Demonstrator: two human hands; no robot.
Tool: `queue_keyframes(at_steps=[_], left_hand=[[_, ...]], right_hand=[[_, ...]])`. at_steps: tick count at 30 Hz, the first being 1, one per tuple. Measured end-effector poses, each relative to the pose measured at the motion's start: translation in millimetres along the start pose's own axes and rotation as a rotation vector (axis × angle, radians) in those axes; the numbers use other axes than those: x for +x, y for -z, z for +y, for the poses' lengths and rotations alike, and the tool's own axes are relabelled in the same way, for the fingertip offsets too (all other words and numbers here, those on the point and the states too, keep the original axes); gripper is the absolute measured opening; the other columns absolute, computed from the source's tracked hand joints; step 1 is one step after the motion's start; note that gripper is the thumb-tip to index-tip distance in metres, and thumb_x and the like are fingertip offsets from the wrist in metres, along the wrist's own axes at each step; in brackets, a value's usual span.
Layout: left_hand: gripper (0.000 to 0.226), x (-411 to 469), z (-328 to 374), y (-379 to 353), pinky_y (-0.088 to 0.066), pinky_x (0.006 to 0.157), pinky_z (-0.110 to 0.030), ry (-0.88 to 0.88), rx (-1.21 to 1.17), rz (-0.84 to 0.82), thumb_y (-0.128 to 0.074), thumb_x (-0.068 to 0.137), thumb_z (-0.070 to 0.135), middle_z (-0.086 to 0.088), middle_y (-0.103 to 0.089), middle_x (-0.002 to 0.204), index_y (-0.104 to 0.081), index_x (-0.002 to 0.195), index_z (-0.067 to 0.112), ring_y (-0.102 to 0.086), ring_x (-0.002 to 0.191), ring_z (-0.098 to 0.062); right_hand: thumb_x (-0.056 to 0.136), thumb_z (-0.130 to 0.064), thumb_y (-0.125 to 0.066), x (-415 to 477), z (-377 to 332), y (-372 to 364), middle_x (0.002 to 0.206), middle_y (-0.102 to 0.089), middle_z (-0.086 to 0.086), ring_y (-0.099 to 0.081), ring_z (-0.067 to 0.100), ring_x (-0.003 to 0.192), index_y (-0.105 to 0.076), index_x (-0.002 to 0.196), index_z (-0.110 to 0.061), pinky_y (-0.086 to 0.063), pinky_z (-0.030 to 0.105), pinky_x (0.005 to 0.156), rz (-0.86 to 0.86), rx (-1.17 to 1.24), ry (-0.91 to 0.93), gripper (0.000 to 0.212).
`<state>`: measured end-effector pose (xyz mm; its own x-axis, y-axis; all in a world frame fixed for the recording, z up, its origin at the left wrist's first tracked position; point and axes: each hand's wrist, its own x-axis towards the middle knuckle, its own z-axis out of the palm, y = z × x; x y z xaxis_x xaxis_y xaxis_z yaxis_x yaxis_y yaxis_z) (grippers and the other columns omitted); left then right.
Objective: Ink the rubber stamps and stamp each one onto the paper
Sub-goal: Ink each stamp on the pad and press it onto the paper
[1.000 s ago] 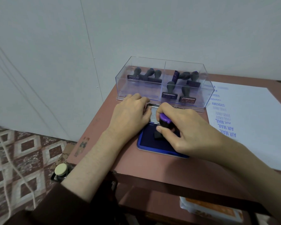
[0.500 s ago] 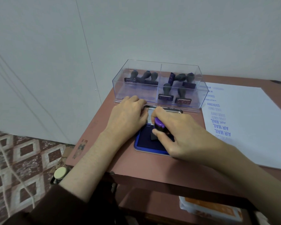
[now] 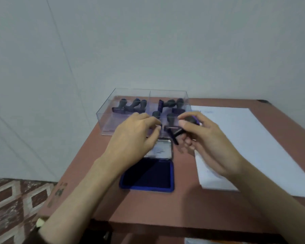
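Observation:
A blue ink pad [image 3: 148,176] lies open on the brown table [image 3: 174,206], its metal lid [image 3: 163,149] flipped back. My right hand [image 3: 206,145] grips a dark rubber stamp [image 3: 179,132] with a purple cap, lifted above the pad's far right corner and tilted. My left hand [image 3: 134,140] hovers over the lid's left edge with loosely curled fingers, holding nothing I can see. The white paper [image 3: 253,147] lies to the right, partly hidden by my right hand. The view is blurred.
A clear two-compartment plastic box [image 3: 109,118] stands behind the pad, with several dark stamps [image 3: 130,106] in it. A grey wall rises behind the table. Patterned floor tiles [image 3: 16,199] show at lower left, beyond the table's left edge.
My right hand has lifted the stamp off the ink pad and moved it up and to the right. My left hand has risen off the lid. The camera has tilted up.

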<state>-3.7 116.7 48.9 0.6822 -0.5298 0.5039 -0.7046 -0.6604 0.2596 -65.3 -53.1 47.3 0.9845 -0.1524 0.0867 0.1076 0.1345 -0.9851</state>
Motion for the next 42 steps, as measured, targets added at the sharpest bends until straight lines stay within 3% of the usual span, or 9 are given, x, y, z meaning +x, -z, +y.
queue_keyframes(at_steps=[3, 7, 12, 16, 21, 28, 33, 38, 42], left_hand=[[0.029, 15.7, 24.1, -12.5, -0.048, 0.072, -0.035, -0.139, -0.087, -0.083, -0.048, 0.088, 0.031, 0.004, -0.064, 0.092, -0.068, 0.104, 0.018, -0.054, 0.087, -0.017], [0.037, 31.7, 52.7, -35.9, -0.048, 0.089, -0.036, -0.293, -0.166, -0.261, -0.045, 0.09, 0.038, 0.004, -0.063, 0.117, -0.062, 0.116, 0.017, -0.054, 0.11, -0.013], [0.054, 39.8, 66.4, -55.1, -0.03, 0.11, -0.028, -0.367, -0.117, -0.461, -0.041, 0.092, 0.054, 0.011, -0.029, 0.151, -0.038, 0.139, 0.028, -0.025, 0.137, -0.003], [0.065, 37.8, 63.5, -63.6, -0.011, 0.11, -0.017, -0.367, -0.055, -0.527, -0.039, 0.09, 0.058, 0.01, -0.009, 0.156, -0.022, 0.146, 0.028, -0.007, 0.141, -0.004], [0.073, 36.9, 60.6, -69.0, 0.006, 0.103, -0.012, -0.354, -0.015, -0.573, -0.033, 0.089, 0.062, 0.007, -0.003, 0.157, -0.011, 0.149, 0.025, 0.0, 0.142, -0.005], [0.074, 36.9, 59.7, -69.5, 0.008, 0.103, -0.013, -0.334, -0.013, -0.593, -0.032, 0.088, 0.064, 0.009, -0.001, 0.157, -0.009, 0.148, 0.027, 0.001, 0.142, -0.004], [0.073, 36.9, 60.8, -68.2, 0.008, 0.101, -0.009, -0.333, -0.027, -0.588, -0.033, 0.089, 0.063, 0.009, -0.002, 0.157, -0.011, 0.148, 0.027, 0.002, 0.141, -0.003], [0.074, 37.1, 60.5, -68.7, 0.008, 0.102, -0.011, -0.323, -0.042, -0.591, -0.032, 0.088, 0.064, 0.011, -0.002, 0.157, -0.01, 0.148, 0.028, 0.002, 0.141, -0.002], [0.073, 36.5, 60.1, -69.1, 0.008, 0.101, -0.01, -0.327, -0.031, -0.587, -0.031, 0.088, 0.065, 0.012, -0.001, 0.157, -0.009, 0.148, 0.029, 0.002, 0.141, -0.002]], right_hand=[[0.087, -0.008, -0.058, 18.4, -17.7, 38.4, 0.062, -0.051, 0.005, -0.043, 0.012, 0.051, -0.064, 0.101, -0.015, -0.033, 0.019, 0.044, 0.113, 0.052, 0.051, 0.016], [0.089, -0.007, -0.058, 50.9, -30.7, 84.6, 0.065, -0.053, 0.004, -0.045, 0.012, 0.052, -0.06, 0.103, -0.014, -0.034, 0.02, 0.044, 0.293, -0.038, 0.108, 0.015], [0.085, -0.008, -0.066, 96.8, -25.6, 119.1, 0.071, -0.059, 0.005, -0.054, 0.005, 0.046, -0.053, 0.088, -0.015, -0.033, 0.018, 0.046, 0.409, -0.279, 0.142, 0.015], [0.083, -0.014, -0.069, 121.3, -9.5, 132.7, 0.08, -0.058, -0.007, -0.057, 0.008, 0.068, -0.059, 0.095, -0.017, -0.04, 0.009, 0.061, 0.403, -0.657, 0.216, 0.016], [0.085, -0.018, -0.067, 124.4, 4.0, 136.8, 0.073, -0.055, -0.011, -0.048, -0.004, 0.058, -0.059, 0.094, -0.02, -0.037, 0.002, 0.059, 0.305, -0.886, 0.271, 0.012], [0.085, -0.018, -0.065, 121.7, 10.1, 136.7, 0.073, -0.058, 0.004, -0.047, 0.014, 0.061, -0.055, 0.09, -0.018, -0.037, 0.01, 0.058, 0.24, -1.029, 0.317, 0.011], [0.085, -0.02, -0.065, 121.8, 11.6, 134.9, 0.061, -0.048, -0.008, -0.044, 0.007, 0.056, -0.052, 0.086, -0.022, -0.036, 0.012, 0.054, 0.202, -1.092, 0.311, 0.013], [0.086, -0.015, -0.061, 121.0, 10.0, 132.7, 0.065, -0.05, -0.008, -0.05, -0.002, 0.058, -0.051, 0.086, -0.017, -0.037, 0.012, 0.053, 0.184, -1.12, 0.316, 0.011], [0.085, -0.016, -0.061, 126.8, 9.6, 133.2, 0.072, -0.054, -0.001, -0.05, 0.016, 0.065, -0.049, 0.085, -0.016, -0.038, 0.022, 0.055, 0.152, -1.189, 0.258, 0.012]])
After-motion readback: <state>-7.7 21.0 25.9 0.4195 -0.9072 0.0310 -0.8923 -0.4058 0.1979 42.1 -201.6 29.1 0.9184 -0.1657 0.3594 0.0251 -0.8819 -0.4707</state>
